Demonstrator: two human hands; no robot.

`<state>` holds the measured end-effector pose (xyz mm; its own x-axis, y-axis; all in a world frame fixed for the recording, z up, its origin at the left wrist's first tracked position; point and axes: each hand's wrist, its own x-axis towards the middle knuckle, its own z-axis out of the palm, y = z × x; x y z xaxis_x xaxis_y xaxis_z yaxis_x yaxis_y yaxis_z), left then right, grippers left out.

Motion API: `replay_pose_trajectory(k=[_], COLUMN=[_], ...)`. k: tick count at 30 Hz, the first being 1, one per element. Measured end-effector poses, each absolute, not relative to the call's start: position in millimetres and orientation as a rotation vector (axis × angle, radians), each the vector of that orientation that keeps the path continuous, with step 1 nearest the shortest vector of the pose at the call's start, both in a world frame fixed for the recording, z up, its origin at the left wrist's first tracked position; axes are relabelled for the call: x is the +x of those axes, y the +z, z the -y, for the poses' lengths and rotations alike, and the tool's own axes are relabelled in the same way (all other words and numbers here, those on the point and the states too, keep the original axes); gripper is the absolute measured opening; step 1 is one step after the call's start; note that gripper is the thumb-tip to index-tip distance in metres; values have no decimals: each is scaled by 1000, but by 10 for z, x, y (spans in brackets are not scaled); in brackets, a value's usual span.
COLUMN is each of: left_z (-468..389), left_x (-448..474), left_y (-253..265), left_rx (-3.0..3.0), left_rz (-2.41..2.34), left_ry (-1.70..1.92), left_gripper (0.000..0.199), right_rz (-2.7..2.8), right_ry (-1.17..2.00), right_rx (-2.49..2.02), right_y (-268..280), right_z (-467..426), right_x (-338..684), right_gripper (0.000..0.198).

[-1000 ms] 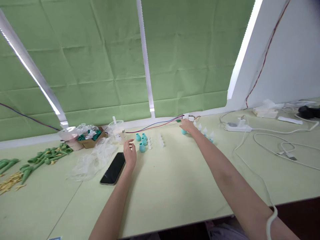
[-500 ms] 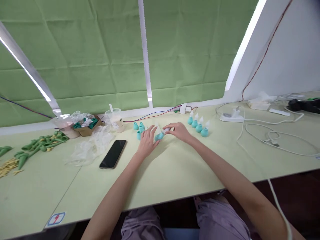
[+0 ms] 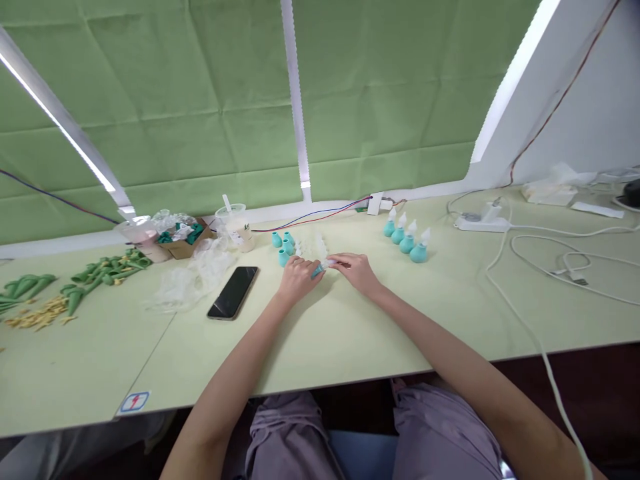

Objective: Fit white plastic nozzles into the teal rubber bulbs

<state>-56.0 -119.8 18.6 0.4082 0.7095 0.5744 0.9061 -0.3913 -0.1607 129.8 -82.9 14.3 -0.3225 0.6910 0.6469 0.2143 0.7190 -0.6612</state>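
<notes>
pale table (image 3: 360, 333), middle: left hand (image 3: 297, 277) grips teal bulb (image 3: 317, 271), right hand (image 3: 356, 270) pinches pale tip (image 3: 328, 263) at bulb's right end; loose pinch could drop tip, stray knuckle could scatter white pieces (image 3: 299, 249) just beyond

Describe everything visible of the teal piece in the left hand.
The teal piece is mostly hidden by the left hand gripping it, so its full shape can't be told. It looks like rubber or soft plastic. It is tilted, its visible end toward the right hand, which pinches a whitish part at that end. Contact with the table is unclear.
</notes>
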Motion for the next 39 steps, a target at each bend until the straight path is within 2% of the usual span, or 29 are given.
replay_pose_trajectory(k=[4, 9, 13, 19, 25, 32, 39], left_z=[1164, 993, 742, 411, 291, 306, 295], left_x=[-639, -1083, -1532, -1813, -1805, -1803, -1745], left_y=[186, 364, 442, 257, 130, 69, 107], left_rx=[-2113, -1662, -1457, -1444, -1480, -1515, -1618], left_rz=[1507, 1736, 1913, 2285, 2329, 2302, 2192], left_ry=[-793, -1421, -1669, -1746, -1722, -1711, -1808], left_gripper=[25, 32, 32, 25, 25, 20, 35], right_rz=[1689, 1707, 1743, 1750, 1844, 1867, 1881], right_ry=[551, 470, 514, 675, 456, 529, 647], right_rx=[-762, -956, -901, -834, -951, -941, -942], right_y=[135, 88, 16, -15, 35, 38, 23], right_z=[774, 606, 526, 527, 543, 546, 565], right_x=[1420, 1559, 1514, 1427, 1460, 1454, 1425], right_gripper=[21, 18, 16, 15, 20, 10, 6])
